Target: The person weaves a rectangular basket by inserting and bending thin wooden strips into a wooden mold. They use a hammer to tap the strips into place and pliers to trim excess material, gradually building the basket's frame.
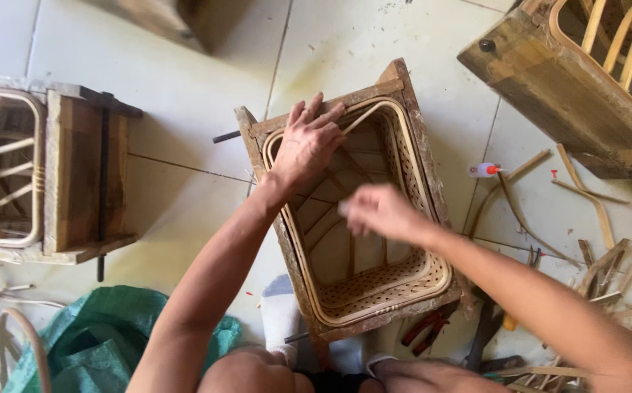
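Your left hand [307,142] lies flat with fingers spread on the far rim of the wooden mould box [432,189], pressing on the pale cane strip [363,116] that bends round the top corner; it grips nothing, just presses. Your right hand [381,212] is blurred over the middle of the opening, fingers pinched narrow on something small and pale, can't tell what.

Biggest thing first: the mould box sits on the tiled floor [185,94] right in front of you, tilted diagonally, and holds a half-woven rattan basket [374,280] inside it. Woven mesh shows on the near and right walls, bare slats cross the bottom. A dark metal rod [226,136] sticks out of the box's far left corner.

Left of you a second wooden frame [83,175] with cane ribs lies well apart from the box. Top right, a third wooden frame [563,87] with upright cane ribs. Bottom left, a green sack [112,327] beside loose cane hoops [10,335].

Right of the box: scattered cane offcuts [593,211] on the floor, a small white glue bottle with a red tip [482,170] just beside them, red-handled pliers [425,329] near the box's near corner.
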